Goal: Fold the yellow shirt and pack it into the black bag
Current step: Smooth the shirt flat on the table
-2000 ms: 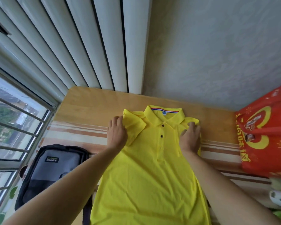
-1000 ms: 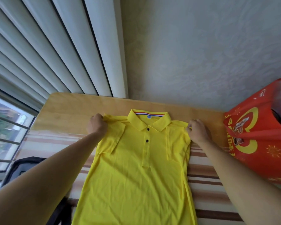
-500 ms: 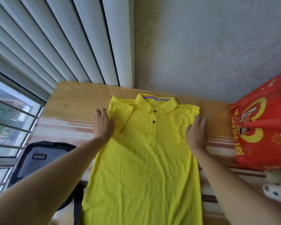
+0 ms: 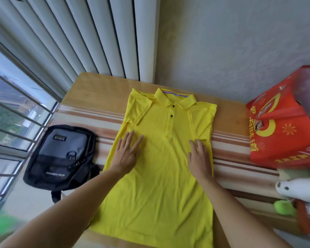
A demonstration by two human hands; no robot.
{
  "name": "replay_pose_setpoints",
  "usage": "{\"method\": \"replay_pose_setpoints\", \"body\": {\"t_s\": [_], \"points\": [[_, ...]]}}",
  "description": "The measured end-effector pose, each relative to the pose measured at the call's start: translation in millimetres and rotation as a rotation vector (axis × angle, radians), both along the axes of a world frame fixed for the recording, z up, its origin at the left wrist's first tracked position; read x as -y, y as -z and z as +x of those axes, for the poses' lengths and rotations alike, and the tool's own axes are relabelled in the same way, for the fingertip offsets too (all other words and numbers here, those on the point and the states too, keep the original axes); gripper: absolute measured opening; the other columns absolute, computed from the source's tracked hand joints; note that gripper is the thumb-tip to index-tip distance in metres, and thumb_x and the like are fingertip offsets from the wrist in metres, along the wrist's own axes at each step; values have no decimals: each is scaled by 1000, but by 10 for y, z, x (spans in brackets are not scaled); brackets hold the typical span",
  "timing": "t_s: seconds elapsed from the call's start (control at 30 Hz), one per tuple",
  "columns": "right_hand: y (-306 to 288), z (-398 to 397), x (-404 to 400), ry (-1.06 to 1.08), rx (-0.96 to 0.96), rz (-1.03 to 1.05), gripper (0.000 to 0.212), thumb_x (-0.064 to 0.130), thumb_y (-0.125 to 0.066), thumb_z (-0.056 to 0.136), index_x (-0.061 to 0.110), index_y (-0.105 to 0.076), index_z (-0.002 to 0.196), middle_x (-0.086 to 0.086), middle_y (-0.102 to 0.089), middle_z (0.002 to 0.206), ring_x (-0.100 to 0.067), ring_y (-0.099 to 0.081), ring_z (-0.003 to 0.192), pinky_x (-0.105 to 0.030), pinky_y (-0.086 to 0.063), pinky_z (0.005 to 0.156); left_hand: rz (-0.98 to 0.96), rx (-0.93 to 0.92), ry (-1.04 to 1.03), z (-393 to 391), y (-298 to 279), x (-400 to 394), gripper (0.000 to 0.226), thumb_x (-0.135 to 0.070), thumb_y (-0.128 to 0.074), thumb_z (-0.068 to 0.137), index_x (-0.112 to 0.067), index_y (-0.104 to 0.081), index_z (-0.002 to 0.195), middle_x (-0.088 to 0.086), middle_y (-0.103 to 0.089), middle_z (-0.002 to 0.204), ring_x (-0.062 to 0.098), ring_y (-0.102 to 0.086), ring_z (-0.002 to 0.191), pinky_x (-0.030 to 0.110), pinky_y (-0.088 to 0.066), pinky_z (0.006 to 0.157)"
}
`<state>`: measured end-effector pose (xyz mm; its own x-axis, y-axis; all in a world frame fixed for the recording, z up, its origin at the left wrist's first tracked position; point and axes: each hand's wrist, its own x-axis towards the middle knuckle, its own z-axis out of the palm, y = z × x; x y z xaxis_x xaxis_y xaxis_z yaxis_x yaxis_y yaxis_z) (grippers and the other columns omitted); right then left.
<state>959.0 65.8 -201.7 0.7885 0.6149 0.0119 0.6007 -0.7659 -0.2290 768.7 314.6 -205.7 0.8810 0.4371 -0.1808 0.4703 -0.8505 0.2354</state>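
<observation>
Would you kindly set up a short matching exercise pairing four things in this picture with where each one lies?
Things:
1. yellow shirt
2. black bag
3. red bag
4. left hand

Places:
A. at the table's right edge, by the wall
B. flat on the shirt's left side, fingers straight
C. spread collar-up along the middle of the table
D. lying left of the shirt, near the window

Pairs: 1-C, 2-D, 3-A, 4-B
</observation>
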Motion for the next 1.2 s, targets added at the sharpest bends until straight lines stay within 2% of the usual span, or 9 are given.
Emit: {"method": "replay_pose_setpoints", "body": {"t_s": [0.17,0.3,0.4,0.47,0.7,0.87,1.03,1.1,1.2], "points": [[11,-633,562,100,64,-9,39,6,-65,77,8,-63,116,-19,-52,126,-39,-53,107,-47,-50,88,-15,-77,-200,-933,-103,334,61,-37,-28,95,-30,-18,155,16,-18,159,35,-21,145,51,-27,115],[30,-1053,904,132,87,-44,47,4,-68,78,15,-64,124,-18,-50,131,-38,-51,108,-46,-50,84,-39,-90,-331,-1464,-157,517,59,-19,-46,95,-24,-27,150,15,-25,151,36,-30,135,51,-34,108],[-22,-1269,1022,212,58,-30,53,4,-68,79,14,-59,130,-20,-48,126,-40,-50,103,-46,-50,78,19,-55,-411,-1655,-199,593,48,-7,-50,85,-9,-38,131,17,-43,114,37,-46,102,48,-47,83],[-63,-1373,1062,327,30,-17,53,10,-63,81,5,-53,132,-22,-50,121,-41,-51,101,-48,-48,79,36,-61,-423,-1717,-241,595,25,-4,-48,85,-8,-42,108,13,-43,96,36,-49,89,43,-43,69],[-82,-1584,1165,657,-128,-15,25,10,-65,84,-2,-47,97,-31,-55,94,-47,-58,88,-51,-50,70,-33,-144,-500,-1687,-322,561,12,-10,-41,88,-18,-38,79,9,-55,86,30,-55,84,41,-43,68],[-129,-1596,1174,701,-234,-25,22,9,-63,83,-4,-51,97,-33,-59,93,-49,-62,87,-50,-49,68,-146,96,-509,-1669,-410,608,15,-17,-46,89,-21,-34,82,3,-48,76,27,-51,71,45,-46,61],[-218,-1500,1192,599,-206,205,13,3,-51,96,3,-39,100,-24,-57,61,-46,-64,58,-38,-39,46,-258,167,-404,-1566,-595,673,11,-15,-44,99,-14,-34,96,5,-51,60,20,-48,51,33,-34,44],[-241,-1464,1192,532,-250,287,18,1,-53,95,5,-39,105,-16,-53,64,-44,-63,60,-35,-35,47,-299,191,-371,-1514,-666,668,12,-13,-47,100,-12,-37,106,2,-53,62,9,-46,50,21,-27,42],[-264,-1344,1176,446,-349,338,18,5,-54,96,13,-46,109,-10,-59,75,-34,-59,64,-34,-33,54,-305,197,-330,-1418,-713,600,13,-16,-52,98,-23,-48,109,-3,-59,68,7,-53,55,21,-34,45]]}}
